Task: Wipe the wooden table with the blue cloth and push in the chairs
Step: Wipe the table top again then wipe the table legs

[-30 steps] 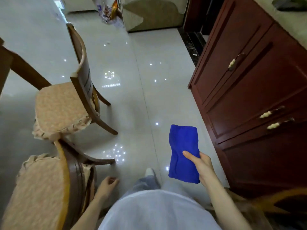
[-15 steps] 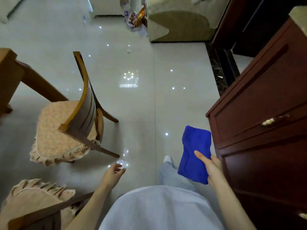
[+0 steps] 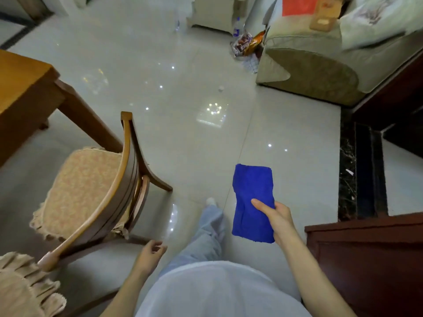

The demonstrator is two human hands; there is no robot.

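My right hand [image 3: 278, 217] grips a folded blue cloth [image 3: 253, 191], held flat over the tiled floor at the right of centre. My left hand [image 3: 152, 252] hangs low with loosely curled fingers and holds nothing, just right of a wooden chair [image 3: 123, 186] with a beige cushioned seat. That chair stands pulled out from the wooden table [image 3: 20, 88], whose corner and leg show at the left edge. A second chair's frilled cushion [image 3: 20, 289] shows at the bottom left.
A dark red wooden cabinet [image 3: 370, 259] stands close on my right. A beige sofa [image 3: 320, 65] sits at the far right, with snack bags [image 3: 248, 43] on the floor beside it. Glossy tiles [image 3: 194, 133] stretch ahead.
The view has swung up and forward past the cabinet, so the table corner and the sofa now show. The near chair has slid down out of frame. The cloth stays in my right hand.
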